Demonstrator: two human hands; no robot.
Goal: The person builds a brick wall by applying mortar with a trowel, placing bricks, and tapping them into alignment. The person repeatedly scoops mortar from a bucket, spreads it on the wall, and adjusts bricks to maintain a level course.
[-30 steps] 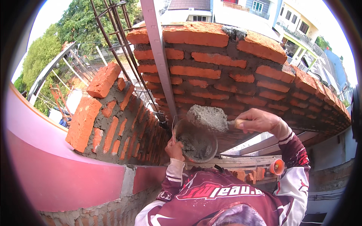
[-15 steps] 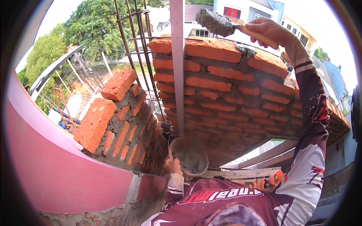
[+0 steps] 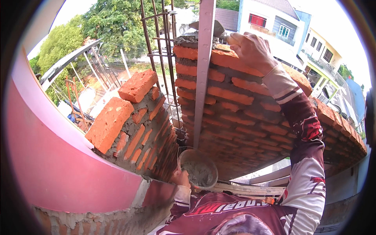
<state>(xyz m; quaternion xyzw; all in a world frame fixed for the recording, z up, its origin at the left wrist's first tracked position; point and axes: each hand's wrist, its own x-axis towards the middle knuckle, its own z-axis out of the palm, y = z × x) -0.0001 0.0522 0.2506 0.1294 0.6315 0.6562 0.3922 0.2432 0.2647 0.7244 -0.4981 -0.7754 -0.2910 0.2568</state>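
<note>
My left hand [image 3: 180,178] is closed on the rim or wire handle of a bucket [image 3: 213,172] holding grey mortar [image 3: 199,174], low in the middle. My right hand [image 3: 253,53] grips a trowel's wooden handle at the top of the red brick wall [image 3: 231,94]. The trowel blade [image 3: 218,30] lies over grey mortar [image 3: 187,40] on the wall's upper left end, partly hidden behind an upright metal bar [image 3: 204,78].
Steel rebar [image 3: 160,55] rises left of the bar. A second brick section [image 3: 107,123] with rough mortar stands at left, above a pink curved wall [image 3: 78,176]. Timber planks [image 3: 250,188] lie below. Trees and houses [image 3: 258,21] are beyond.
My right hand went from over the bucket up high with a loaded trowel, then moved left and down onto the wall top. The view has shifted, so the scene sits further right.
</note>
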